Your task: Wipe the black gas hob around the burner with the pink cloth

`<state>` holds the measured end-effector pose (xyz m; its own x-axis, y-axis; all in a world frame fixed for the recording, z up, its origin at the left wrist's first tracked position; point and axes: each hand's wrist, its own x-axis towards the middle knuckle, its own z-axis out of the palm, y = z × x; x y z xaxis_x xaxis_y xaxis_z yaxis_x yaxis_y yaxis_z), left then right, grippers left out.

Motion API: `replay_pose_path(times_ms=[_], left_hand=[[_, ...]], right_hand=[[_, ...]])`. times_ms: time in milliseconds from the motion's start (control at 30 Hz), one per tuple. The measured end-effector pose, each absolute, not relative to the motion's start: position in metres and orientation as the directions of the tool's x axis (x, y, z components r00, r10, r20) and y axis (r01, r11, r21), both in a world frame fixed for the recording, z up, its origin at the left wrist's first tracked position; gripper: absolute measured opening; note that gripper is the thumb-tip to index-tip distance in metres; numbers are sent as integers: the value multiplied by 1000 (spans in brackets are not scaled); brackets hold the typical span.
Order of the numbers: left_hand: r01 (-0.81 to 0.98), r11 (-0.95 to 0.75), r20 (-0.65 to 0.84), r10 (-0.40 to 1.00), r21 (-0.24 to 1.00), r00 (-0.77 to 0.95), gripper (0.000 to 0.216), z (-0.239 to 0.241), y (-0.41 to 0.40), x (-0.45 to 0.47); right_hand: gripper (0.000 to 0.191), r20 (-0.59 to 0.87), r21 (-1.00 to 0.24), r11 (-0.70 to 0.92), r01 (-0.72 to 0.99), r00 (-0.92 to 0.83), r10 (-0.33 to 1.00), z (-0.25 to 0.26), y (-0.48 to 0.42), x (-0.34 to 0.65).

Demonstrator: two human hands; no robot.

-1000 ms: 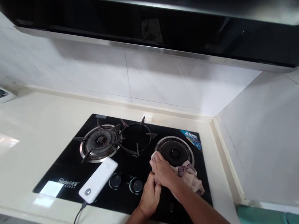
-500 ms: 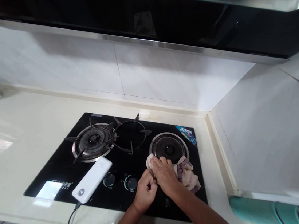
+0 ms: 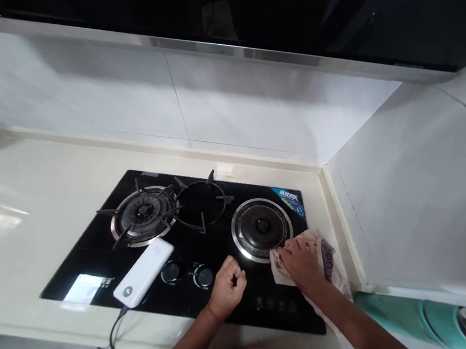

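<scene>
My right hand [image 3: 300, 262] presses a pale cloth with purple lettering [image 3: 328, 259] against the lower right rim of the right burner [image 3: 261, 229]. The cloth spreads out to the right of the hand, over the hob's edge and down beside the forearm. My left hand [image 3: 227, 287] is curled into a fist, with nothing visible in it, and rests by the right control knob [image 3: 204, 276]. Both hands are over the black glass gas hob [image 3: 221, 247]. No pan support sits on the right burner.
A loose pan support [image 3: 204, 228] lies mid-hob beside the left burner [image 3: 141, 210]. A white power bank [image 3: 143, 273] with a black cable [image 3: 111, 342] lies at the front left. The range hood [image 3: 213, 22] hangs above. A teal cylinder [image 3: 409, 311] is at lower right.
My right hand has moved right, away from my left hand, taking the cloth along the burner's rim. The cloth has spread from a bunch. My left fist has stayed nearly in place.
</scene>
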<state>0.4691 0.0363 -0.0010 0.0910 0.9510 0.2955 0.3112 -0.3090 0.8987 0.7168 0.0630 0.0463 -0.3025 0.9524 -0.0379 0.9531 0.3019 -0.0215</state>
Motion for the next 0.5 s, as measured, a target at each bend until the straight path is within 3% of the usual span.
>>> replay_pose_path(times_ms=[200, 500], left_hand=[[304, -293, 277, 956, 907, 95, 26, 1, 36, 470], [313, -240, 236, 970, 919, 51, 29, 10, 23, 472]], right_hand=[[17, -83, -96, 380, 920, -388, 918, 53, 61, 683], [42, -225, -86, 278, 957, -291, 930, 51, 89, 593]])
